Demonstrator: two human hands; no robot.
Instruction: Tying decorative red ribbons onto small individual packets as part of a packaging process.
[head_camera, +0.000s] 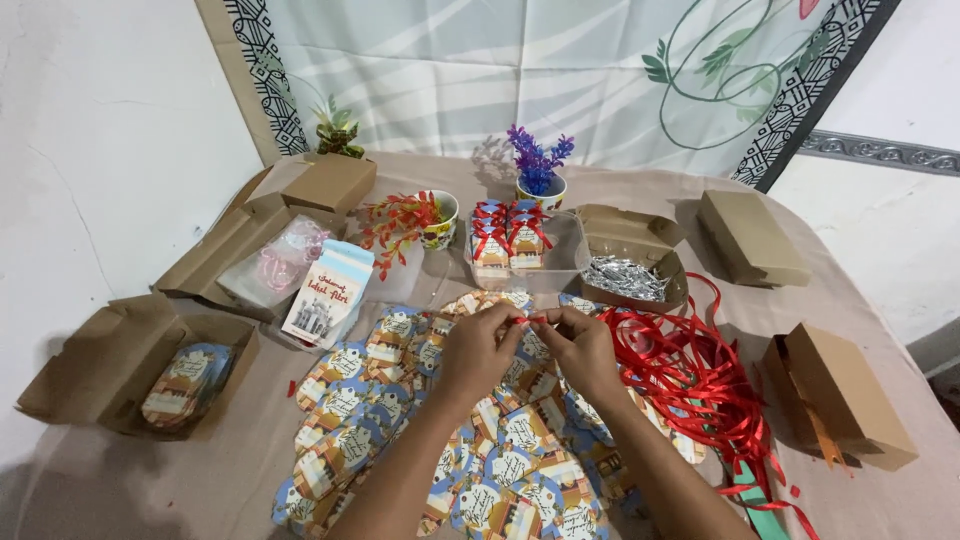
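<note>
Above the table's near edge, the left hand and right hand pinch 1 thin red satin ribbon taut between fingertips, over flat printed cardboard tags spread within reach.

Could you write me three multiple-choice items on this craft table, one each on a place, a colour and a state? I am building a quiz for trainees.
1. Where does the loose ribbon pile lie?
A. right of the hands
B. inside the left box
C. behind the purple plant

2. What colour is that ribbon?
A. blue
B. red
C. gold

3. How does the brown box of silver pieces stand?
A. taped shut
B. upside down
C. open

Answers: 1 A, the pile spreads beside the right hand. 2 B, it is bright red, like the bit pinched between the left hand and the right. 3 C, its lid is up and the silver pieces show.
</note>
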